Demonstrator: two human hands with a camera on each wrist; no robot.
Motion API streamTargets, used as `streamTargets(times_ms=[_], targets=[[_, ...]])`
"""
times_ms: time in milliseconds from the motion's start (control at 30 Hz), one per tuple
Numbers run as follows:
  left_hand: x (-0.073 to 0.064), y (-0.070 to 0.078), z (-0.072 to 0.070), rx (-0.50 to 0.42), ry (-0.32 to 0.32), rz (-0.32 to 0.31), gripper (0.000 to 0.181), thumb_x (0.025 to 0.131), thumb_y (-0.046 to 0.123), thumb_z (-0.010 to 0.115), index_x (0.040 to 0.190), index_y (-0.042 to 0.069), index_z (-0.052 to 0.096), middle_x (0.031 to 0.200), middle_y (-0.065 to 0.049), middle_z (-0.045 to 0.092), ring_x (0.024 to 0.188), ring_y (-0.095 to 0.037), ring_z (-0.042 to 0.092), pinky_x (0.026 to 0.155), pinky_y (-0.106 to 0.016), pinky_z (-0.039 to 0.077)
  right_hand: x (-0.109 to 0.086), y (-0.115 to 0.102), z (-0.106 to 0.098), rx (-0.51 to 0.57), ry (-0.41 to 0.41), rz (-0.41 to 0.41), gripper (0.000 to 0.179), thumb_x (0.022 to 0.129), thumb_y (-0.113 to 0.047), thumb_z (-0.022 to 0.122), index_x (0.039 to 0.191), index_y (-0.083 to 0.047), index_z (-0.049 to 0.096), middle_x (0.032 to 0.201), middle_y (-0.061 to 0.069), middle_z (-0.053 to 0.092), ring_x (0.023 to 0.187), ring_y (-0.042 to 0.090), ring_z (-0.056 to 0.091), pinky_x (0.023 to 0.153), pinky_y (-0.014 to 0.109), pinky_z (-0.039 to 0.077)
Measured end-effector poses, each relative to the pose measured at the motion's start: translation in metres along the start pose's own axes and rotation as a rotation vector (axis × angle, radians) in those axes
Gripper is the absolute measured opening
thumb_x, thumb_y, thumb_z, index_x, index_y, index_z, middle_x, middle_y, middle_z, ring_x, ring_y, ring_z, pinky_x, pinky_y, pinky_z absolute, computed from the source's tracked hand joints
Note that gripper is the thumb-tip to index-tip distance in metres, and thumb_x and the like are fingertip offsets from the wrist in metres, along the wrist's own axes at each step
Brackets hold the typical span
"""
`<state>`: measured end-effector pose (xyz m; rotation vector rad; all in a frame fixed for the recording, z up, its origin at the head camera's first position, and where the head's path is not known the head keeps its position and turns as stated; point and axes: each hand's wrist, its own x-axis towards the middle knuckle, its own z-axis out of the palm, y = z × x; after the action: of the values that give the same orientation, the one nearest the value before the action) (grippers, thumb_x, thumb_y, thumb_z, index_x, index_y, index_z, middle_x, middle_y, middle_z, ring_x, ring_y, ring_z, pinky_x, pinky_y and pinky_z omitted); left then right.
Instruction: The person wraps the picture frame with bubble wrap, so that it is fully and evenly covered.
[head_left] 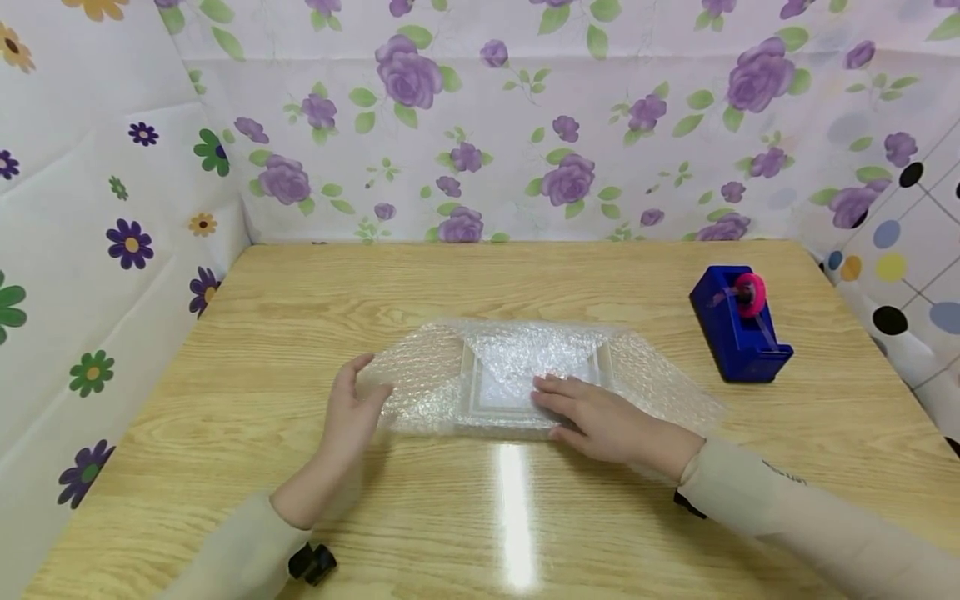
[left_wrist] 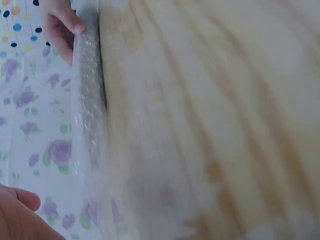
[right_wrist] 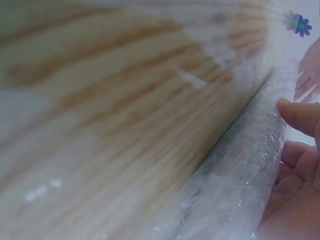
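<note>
A sheet of bubble wrap (head_left: 422,385) lies folded over a flat, pale rectangular frame (head_left: 471,392) in the middle of the table; its ends spread out to both sides. My right hand (head_left: 606,421) rests on the wrap over the frame's right part, fingers extended. At the left end of the wrap is my left hand (head_left: 351,421), thumb and fingers apart beside the edge. In the left wrist view, the left hand (left_wrist: 22,215) shows at the lower corner, with a gap between it and the wrap (left_wrist: 90,100). The right wrist view shows the right thumb (right_wrist: 297,114) against the wrap.
A blue tape dispenser (head_left: 738,333) with a pink-cored roll (head_left: 752,295) stands at the right on the wood-grain table (head_left: 300,292). Flowered sheets (head_left: 465,125) hang behind and at the left, a dotted one (head_left: 926,275) at the right.
</note>
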<state>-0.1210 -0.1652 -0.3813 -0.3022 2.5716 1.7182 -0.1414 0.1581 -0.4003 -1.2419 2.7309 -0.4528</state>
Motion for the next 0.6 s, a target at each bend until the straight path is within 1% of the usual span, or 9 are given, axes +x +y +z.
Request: streamTargets(times_ms=[33,67,200,233,300,367,433,533,600], targets=[[0.001,-0.001,-0.003,-0.003,0.021,-0.007,0.058,0.094,0.011,0.050,0.146,0.001,0.026,0.150,-0.024,0.023,0.121,-0.039,0.042,0.103,-0.049,0.038,0.000,0.000,0.000,0.001,-0.002,0.003,0.052,0.092,-0.024,0.062,0.135,0.002,0.049,0.145,0.019,0.043,0.135,0.037,0.039,0.111,0.051,0.031],[0.001,-0.002,-0.006,-0.027,0.037,-0.010,0.060,0.094,0.009,0.049,0.147,0.001,0.023,0.154,-0.023,0.015,0.125,-0.039,0.036,0.106,-0.050,0.034,0.001,0.000,-0.001,0.003,-0.004,0.007,0.053,0.092,-0.025,0.062,0.135,0.002,0.049,0.145,0.019,0.043,0.135,0.037,0.038,0.111,0.051,0.031],[0.003,-0.007,-0.015,-0.072,0.085,-0.052,0.067,0.095,0.011,0.047,0.151,0.004,0.010,0.155,-0.022,0.004,0.129,-0.039,0.030,0.108,-0.049,0.031,0.002,-0.001,-0.002,0.008,-0.012,0.017,0.053,0.092,-0.025,0.062,0.136,0.002,0.049,0.145,0.019,0.043,0.135,0.038,0.038,0.111,0.052,0.031],[0.004,-0.007,-0.017,-0.100,0.085,-0.066,0.069,0.095,0.012,0.047,0.151,0.005,0.006,0.156,-0.021,-0.001,0.139,-0.040,0.014,0.114,-0.054,0.020,0.002,-0.001,-0.003,0.009,-0.014,0.018,0.053,0.092,-0.024,0.062,0.136,0.002,0.049,0.145,0.019,0.043,0.135,0.038,0.038,0.111,0.052,0.031],[0.004,-0.009,-0.020,-0.143,0.071,-0.101,0.072,0.097,0.013,0.044,0.151,0.007,-0.002,0.156,-0.019,-0.008,0.145,-0.038,-0.007,0.117,-0.056,0.005,0.002,-0.001,-0.003,0.010,-0.016,0.019,0.052,0.092,-0.024,0.062,0.135,0.003,0.049,0.145,0.019,0.043,0.134,0.038,0.039,0.111,0.052,0.031],[0.005,-0.010,-0.021,-0.186,0.063,-0.140,0.074,0.097,0.014,0.044,0.151,0.007,-0.007,0.157,-0.018,-0.011,0.145,-0.037,-0.009,0.119,-0.052,0.005,0.002,-0.002,-0.004,0.013,-0.018,0.019,0.052,0.092,-0.024,0.062,0.135,0.003,0.050,0.145,0.019,0.043,0.134,0.038,0.039,0.111,0.052,0.031],[0.004,-0.011,-0.023,-0.247,0.044,-0.173,0.074,0.097,0.014,0.042,0.150,0.007,-0.011,0.156,-0.017,-0.013,0.146,-0.034,-0.010,0.120,-0.048,0.006,0.002,-0.002,-0.004,0.017,-0.020,0.018,0.052,0.092,-0.024,0.062,0.135,0.003,0.050,0.145,0.019,0.043,0.134,0.037,0.039,0.111,0.052,0.031],[0.003,-0.011,-0.023,-0.335,0.042,-0.209,0.074,0.097,0.013,0.041,0.149,0.006,-0.011,0.156,-0.018,-0.010,0.146,-0.031,-0.004,0.120,-0.043,0.013,0.002,-0.002,-0.004,0.022,-0.024,0.021,0.052,0.092,-0.023,0.062,0.135,0.003,0.049,0.145,0.019,0.043,0.135,0.037,0.038,0.111,0.052,0.031],[0.002,-0.011,-0.023,-0.382,0.041,-0.218,0.072,0.097,0.012,0.039,0.148,0.004,-0.011,0.155,-0.020,-0.007,0.146,-0.030,0.000,0.119,-0.040,0.017,0.002,-0.002,-0.004,0.022,-0.025,0.023,0.052,0.092,-0.023,0.062,0.135,0.003,0.049,0.145,0.019,0.043,0.135,0.036,0.038,0.111,0.052,0.030]])
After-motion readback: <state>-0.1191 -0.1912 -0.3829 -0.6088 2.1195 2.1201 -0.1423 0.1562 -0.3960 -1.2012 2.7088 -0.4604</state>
